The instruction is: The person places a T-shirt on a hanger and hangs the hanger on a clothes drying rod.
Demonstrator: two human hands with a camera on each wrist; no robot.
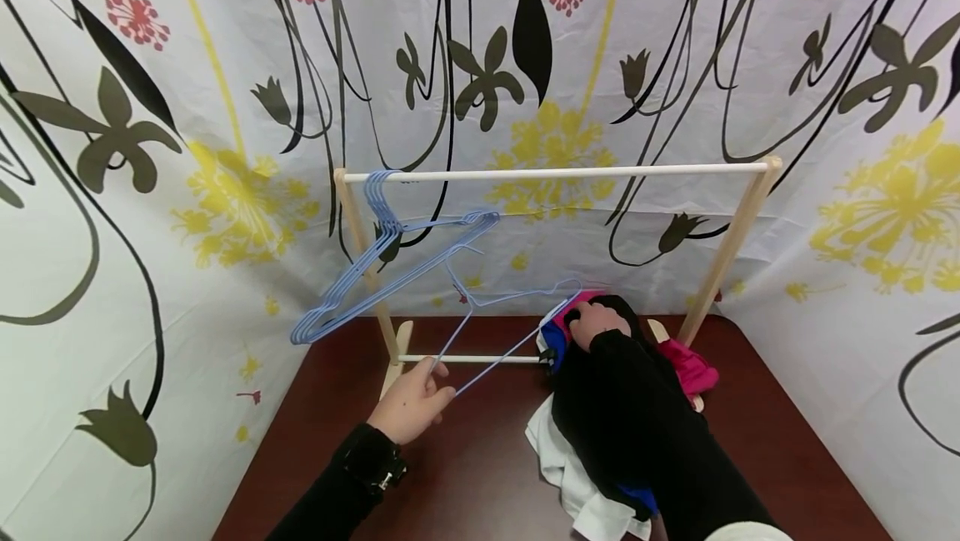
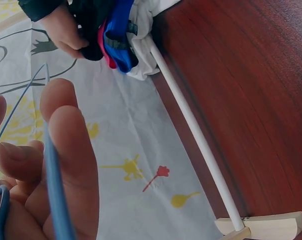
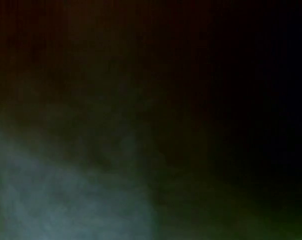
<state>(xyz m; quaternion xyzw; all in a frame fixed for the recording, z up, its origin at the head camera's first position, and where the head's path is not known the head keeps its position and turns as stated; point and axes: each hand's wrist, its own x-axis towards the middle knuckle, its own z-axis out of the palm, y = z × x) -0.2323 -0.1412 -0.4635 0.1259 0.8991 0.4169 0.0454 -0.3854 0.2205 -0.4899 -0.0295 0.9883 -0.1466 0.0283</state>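
Observation:
In the head view my left hand [image 1: 411, 402] holds a light blue hanger [image 1: 517, 349] by one end, its hook pointing away toward the rack. The left wrist view shows the hanger's blue bar [image 2: 55, 185] running between the fingers. My right hand [image 1: 598, 324] pinches dark cloth [image 2: 91, 47] at the far end of a heap of clothes, close to the hanger's other end. Black, blue, pink and white cloth [image 1: 558, 449] lies in the heap, partly hidden under the right sleeve. The right wrist view is dark and blurred.
A wooden rack with a white top rod [image 1: 555, 173] stands on the dark red table [image 1: 480, 474]. Several blue hangers [image 1: 382, 249] hang at its left end. A pink cloth [image 1: 686, 370] lies by the right foot. Flowered curtain [image 1: 480, 41] surrounds the table's back and sides.

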